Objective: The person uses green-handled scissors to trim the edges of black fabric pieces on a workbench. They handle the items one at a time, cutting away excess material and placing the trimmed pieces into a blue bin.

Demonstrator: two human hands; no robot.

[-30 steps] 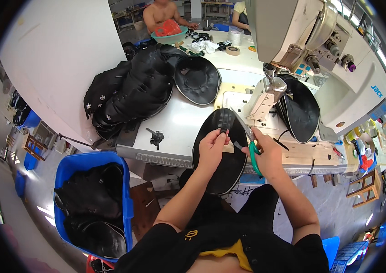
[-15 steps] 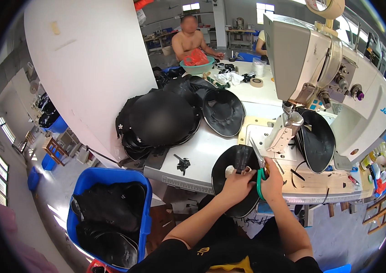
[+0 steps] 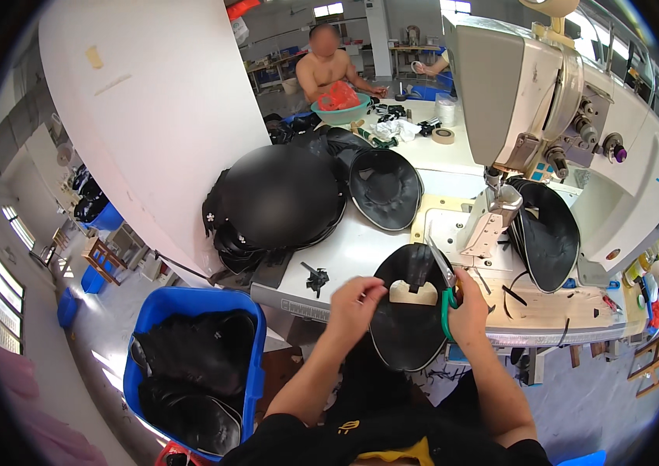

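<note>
Scissors in the right hand, left hand pinched at the black piece

And here we are at the front edge of the table (image 3: 345, 264)! The black piece (image 3: 407, 342) lies right there, hanging partly over the edge toward the person's lap, a pale patch showing through its opening and a dark strap (image 3: 419, 268) across the upper part. The right hand (image 3: 469, 311) has a firm grip on the green-handled scissors (image 3: 447, 307), blades pointing away from the body, over the piece's right side. Over to the left hand (image 3: 357, 307): fingertips bunched together by the piece's left edge, and whether anything sits between them, I cannot tell.

Just beyond stands the sewing machine (image 3: 496, 93), with a black stack (image 3: 551, 241) to the right of its post. To the left, a big dark pile (image 3: 279, 202), a lone cup (image 3: 386, 190) beside it, and a small black bundle (image 3: 315, 278) near the table's edge. Down on the left, a blue bin (image 3: 255, 380) holds more black pieces. Across the way, a co-worker (image 3: 329, 71) sits behind a green basin (image 3: 337, 117).
</note>
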